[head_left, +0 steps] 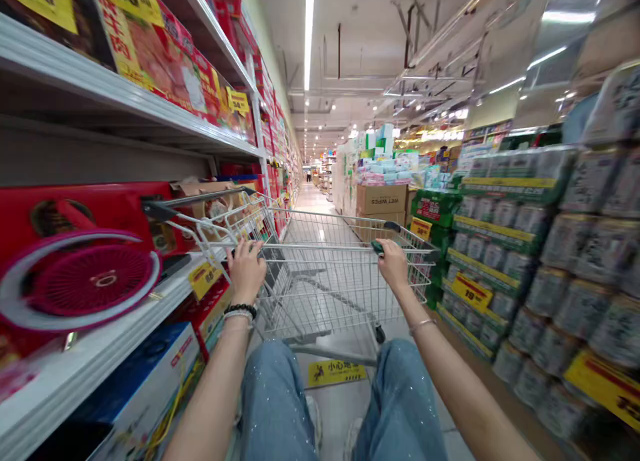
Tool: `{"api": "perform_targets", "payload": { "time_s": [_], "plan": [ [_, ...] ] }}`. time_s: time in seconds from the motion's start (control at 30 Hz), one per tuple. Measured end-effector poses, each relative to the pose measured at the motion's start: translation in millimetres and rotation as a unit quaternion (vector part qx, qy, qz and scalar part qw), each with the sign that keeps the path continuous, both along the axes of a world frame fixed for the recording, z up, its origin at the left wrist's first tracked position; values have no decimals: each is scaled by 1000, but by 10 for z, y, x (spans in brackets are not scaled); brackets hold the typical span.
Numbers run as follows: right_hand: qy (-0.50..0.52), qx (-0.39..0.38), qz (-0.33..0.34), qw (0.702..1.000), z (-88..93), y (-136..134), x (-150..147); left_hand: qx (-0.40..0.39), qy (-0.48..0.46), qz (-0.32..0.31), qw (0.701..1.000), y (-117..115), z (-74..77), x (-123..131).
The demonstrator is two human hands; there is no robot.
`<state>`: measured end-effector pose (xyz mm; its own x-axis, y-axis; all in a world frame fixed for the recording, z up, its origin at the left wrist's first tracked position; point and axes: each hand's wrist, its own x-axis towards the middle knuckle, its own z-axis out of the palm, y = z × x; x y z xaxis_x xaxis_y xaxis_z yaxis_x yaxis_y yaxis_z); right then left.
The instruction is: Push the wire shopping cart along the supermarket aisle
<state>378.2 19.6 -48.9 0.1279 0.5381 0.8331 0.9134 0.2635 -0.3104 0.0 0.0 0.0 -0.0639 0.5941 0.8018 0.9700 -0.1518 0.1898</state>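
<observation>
A wire shopping cart (330, 274) stands in front of me in a store aisle, its basket bare inside. My left hand (246, 267) is wrapped round the left end of the cart's handle bar (315, 247), with dark and pale bead bracelets on the wrist. My right hand (393, 264) grips the right end of the same bar at its green end cap; a thin bracelet sits on that wrist. My legs in light blue jeans show below the cart.
Shelves on the left (100, 87) carry red boxes, yellow price tags and a pink fan picture (93, 277). Stacked packs with yellow tags (550, 261) line the right. A cardboard box display (381, 199) stands ahead. A yellow floor sticker (336, 372) lies under the cart.
</observation>
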Motion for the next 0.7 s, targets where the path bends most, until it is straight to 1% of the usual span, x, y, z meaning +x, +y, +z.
{"api": "perform_targets", "payload": {
  "time_s": [0.1,0.17,0.27,0.37,0.43,0.47,0.5,0.57,0.63,0.7],
  "plan": [
    [21,20,-17,999,-20,30,-342,1,0,-7,1000,49,-9,-17],
    [22,30,-5,999,-17,34,-656,8,-4,-14,1000,62,-19,-40],
    [15,35,40,998,35,8,-1277,19,-15,-27,999,44,-44,-77],
    [0,24,101,995,147,-55,-1945,25,-22,-36,999,-11,-71,-94],
    [-21,18,142,990,229,-110,-2297,29,-22,-36,999,-59,-82,-99],
    [-31,17,158,987,264,-136,-2421,31,-21,-36,999,-84,-83,-103],
    [-40,18,172,984,291,-158,-2504,32,-21,-36,999,-107,-82,-109],
    [-59,23,194,979,319,-184,-2545,32,-20,-38,999,-146,-74,-131],
    [-80,33,207,974,312,-178,-2438,29,-18,-43,998,-171,-65,-157],
    [-93,48,204,973,278,-145,-2215,24,-18,-48,998,-183,-60,-176]
  ]
}}
